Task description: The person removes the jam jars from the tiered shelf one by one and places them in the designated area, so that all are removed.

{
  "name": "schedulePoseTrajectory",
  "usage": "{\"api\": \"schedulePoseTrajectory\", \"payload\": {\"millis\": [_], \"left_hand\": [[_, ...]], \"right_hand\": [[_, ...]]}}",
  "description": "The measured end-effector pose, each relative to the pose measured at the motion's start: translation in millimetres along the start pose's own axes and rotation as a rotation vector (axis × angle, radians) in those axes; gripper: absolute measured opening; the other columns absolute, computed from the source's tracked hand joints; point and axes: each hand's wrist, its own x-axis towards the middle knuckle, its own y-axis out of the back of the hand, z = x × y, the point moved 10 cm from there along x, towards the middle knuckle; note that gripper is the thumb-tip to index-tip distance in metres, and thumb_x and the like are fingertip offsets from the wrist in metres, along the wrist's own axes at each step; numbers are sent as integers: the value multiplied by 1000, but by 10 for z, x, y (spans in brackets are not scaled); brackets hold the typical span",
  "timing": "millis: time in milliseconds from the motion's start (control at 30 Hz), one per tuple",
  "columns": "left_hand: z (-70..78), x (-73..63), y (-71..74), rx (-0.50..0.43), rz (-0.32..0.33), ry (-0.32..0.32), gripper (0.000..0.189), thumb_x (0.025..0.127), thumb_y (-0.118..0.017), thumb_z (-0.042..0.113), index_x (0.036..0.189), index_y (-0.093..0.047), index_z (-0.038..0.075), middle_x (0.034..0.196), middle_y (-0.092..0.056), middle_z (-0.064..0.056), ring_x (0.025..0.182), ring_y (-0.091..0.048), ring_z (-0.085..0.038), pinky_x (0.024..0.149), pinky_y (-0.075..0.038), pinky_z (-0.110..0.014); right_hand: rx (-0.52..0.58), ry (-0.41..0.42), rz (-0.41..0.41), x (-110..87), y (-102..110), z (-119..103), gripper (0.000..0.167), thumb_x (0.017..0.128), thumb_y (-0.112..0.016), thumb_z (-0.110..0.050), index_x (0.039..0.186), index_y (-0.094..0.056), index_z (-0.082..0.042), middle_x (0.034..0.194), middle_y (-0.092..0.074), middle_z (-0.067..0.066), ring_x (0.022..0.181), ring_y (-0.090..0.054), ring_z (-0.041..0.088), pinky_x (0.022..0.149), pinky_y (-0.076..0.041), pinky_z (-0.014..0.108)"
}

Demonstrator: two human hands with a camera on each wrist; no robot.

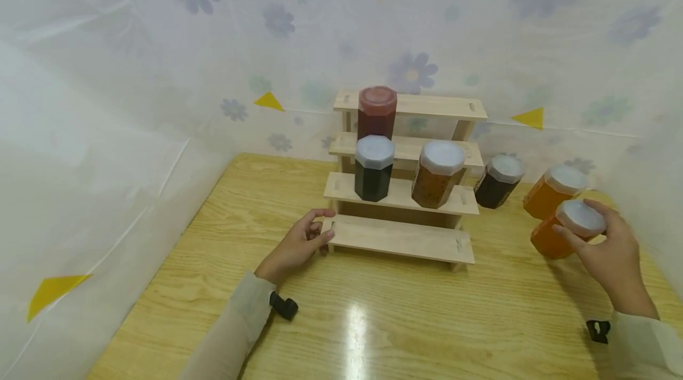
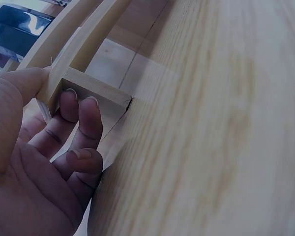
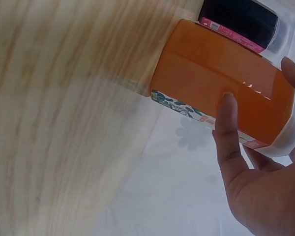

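A pale wooden stepped rack [image 1: 400, 238] stands on the table. My left hand [image 1: 296, 246] pinches the left end of its lowest step, with fingertips curled under the board by the leg [image 2: 96, 88]. At the right, my right hand [image 1: 613, 249] grips an orange jar [image 1: 552, 240] around its white lid, thumb on the near side. The jar leans, and a leafy printed label [image 3: 177, 105] runs along one side. Behind it stands another orange jar [image 1: 546, 196]. Between that one and the rack is a dark jar [image 1: 496, 184] with a white lid.
On the rack's second step sit a dark jar [image 1: 373, 178] and a speckled brown jar [image 1: 434, 181], both white-lidded. Farther back stands a red-lidded jar [image 1: 377, 113], its base hidden. Flower-printed sheeting [image 1: 299, 54] with yellow triangles hangs behind the table [image 1: 213, 261].
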Motion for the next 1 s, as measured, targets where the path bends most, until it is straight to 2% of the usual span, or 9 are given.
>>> {"api": "schedulePoseTrajectory", "payload": {"millis": [100,200,300,500,700,767,867,933,1000], "left_hand": [[-5,-1,3,-2,-3,-3,45,106,-62,20,148,-48,17,74,-48,-6,76,-60,-33,71,-53,-35],[-1,0,-1,-2,-10,-14,45,106,-62,19,149,-47,15,74,-49,-6,77,-61,-35,73,-55,-37],[11,6,-4,-2,-14,-26,45,106,-62,17,148,-47,15,74,-50,-7,76,-62,-36,72,-55,-36],[29,12,0,4,-16,-32,44,107,-61,16,149,-47,16,74,-50,-8,76,-62,-36,71,-54,-36],[43,16,-8,-3,-28,-43,45,107,-60,13,149,-46,13,73,-49,-7,76,-61,-38,72,-55,-36],[40,18,-12,-9,-30,-44,45,107,-60,13,149,-46,12,72,-48,-7,76,-61,-38,72,-55,-37],[32,20,-16,-15,-30,-41,45,107,-60,13,149,-46,12,73,-48,-8,76,-61,-38,72,-55,-37],[28,17,-17,-16,-27,-34,45,107,-61,14,149,-46,12,74,-49,-9,76,-61,-37,72,-55,-37],[31,14,-17,-14,-22,-29,45,107,-61,16,149,-46,13,74,-49,-9,76,-61,-37,72,-55,-37]], "right_hand": [[15,10,-13,-6,-14,-23,74,93,-79,-15,153,-41,6,144,-45,38,120,-43,51,91,-35,20],[38,-12,-15,-3,3,-32,73,95,-76,-17,153,-39,8,152,-34,38,136,-32,54,113,-34,50],[52,-56,2,16,51,-38,73,98,-73,-23,154,-38,7,161,-19,33,148,-15,51,110,-17,79],[9,-96,38,89,183,-114,69,102,-66,-24,158,-34,2,166,-8,25,142,-24,58,105,-23,81],[-14,-88,64,148,291,-253,67,103,-65,-23,160,-35,-4,167,-11,21,140,-30,58,109,-34,68],[-26,-76,68,171,322,-314,67,103,-65,-24,160,-36,-5,167,-13,20,140,-32,57,99,-46,42],[-30,-40,74,212,359,-426,67,102,-67,-23,159,-37,-5,166,-15,20,138,-33,58,79,-43,16],[-38,-9,80,246,384,-519,67,101,-68,-22,159,-38,-5,165,-19,21,136,-36,59,65,-24,5],[-26,22,85,283,398,-620,66,101,-69,-20,158,-39,-5,164,-22,21,134,-38,59,66,-24,1]]}}
